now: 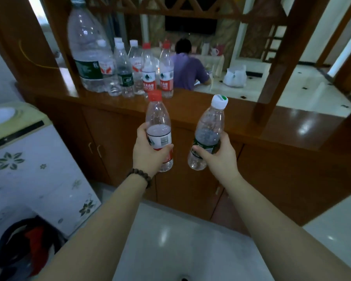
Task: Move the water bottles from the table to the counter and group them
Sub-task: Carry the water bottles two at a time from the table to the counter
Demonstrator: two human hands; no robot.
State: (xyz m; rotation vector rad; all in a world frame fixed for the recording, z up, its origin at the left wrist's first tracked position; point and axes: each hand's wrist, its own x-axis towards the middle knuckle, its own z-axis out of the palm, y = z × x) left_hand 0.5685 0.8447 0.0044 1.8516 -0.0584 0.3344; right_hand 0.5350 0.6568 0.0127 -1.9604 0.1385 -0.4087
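My left hand [148,153] grips a red-capped water bottle [158,118] with a red and white label, held upright in front of the wooden counter [211,112]. My right hand [219,157] grips a white-capped bottle [211,126] with a green label, tilted slightly right. Both bottles are in the air, below the counter's edge. On the counter's left part stands a group of bottles: a large clear jug [87,49], several small white-capped bottles [124,72] and two red-capped bottles [148,72] side by side.
A wooden post [280,63] rises from the counter at the right. A person in a purple shirt [187,67] sits beyond the counter. A white appliance with a flower pattern [28,169] stands at the left, a dark bag [22,246] below it. Cabinet doors [114,145] face me.
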